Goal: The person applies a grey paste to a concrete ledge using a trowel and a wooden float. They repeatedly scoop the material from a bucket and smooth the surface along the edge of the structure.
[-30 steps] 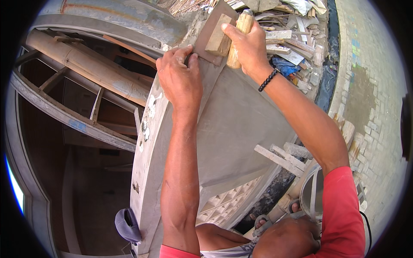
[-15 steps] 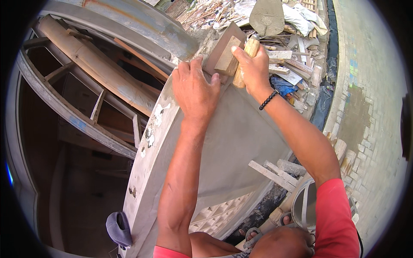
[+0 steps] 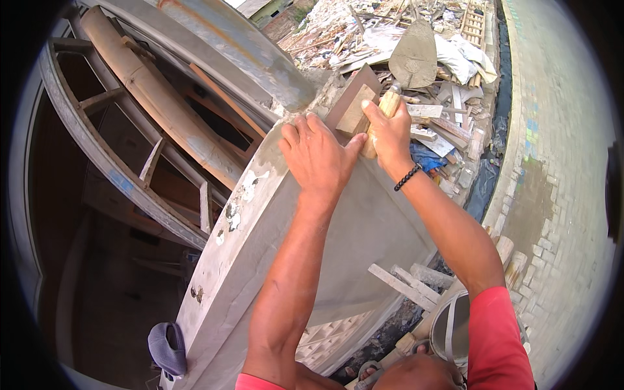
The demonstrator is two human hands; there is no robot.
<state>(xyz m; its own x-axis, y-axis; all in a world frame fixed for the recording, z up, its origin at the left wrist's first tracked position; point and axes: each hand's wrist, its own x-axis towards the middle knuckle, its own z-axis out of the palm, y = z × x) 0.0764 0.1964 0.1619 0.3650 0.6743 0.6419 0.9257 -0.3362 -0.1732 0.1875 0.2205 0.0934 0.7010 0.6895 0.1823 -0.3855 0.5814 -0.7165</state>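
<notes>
My right hand (image 3: 389, 133) is wrapped round the wooden handle (image 3: 372, 144) of a trowel. Its grey, mortar-smeared blade (image 3: 414, 57) points away from me. Against that handle sits a wooden block (image 3: 357, 112) on a thin brown board (image 3: 351, 90), which looks like a plastering float; my right thumb lies by the block's edge. My left hand (image 3: 316, 153) rests on top of the plastered wall (image 3: 260, 179) at its far corner, fingers bent and thumb spread toward the block's lower end. Whether that thumb presses on the block, I cannot tell.
A rusty metal post (image 3: 260, 55) rises beyond the corner. Bamboo (image 3: 162, 97) and a curved frame (image 3: 117, 175) stand left. A grey cap (image 3: 166, 349) lies on the ledge near me. Rubble (image 3: 448, 123) lies ahead, a bucket (image 3: 458, 325) low right, a paved lane (image 3: 559, 130) right.
The whole view has shifted, so both hands appear lower and further right. My left thumb has come closer to the trowel handle. My right hand keeps its grip on the trowel.
</notes>
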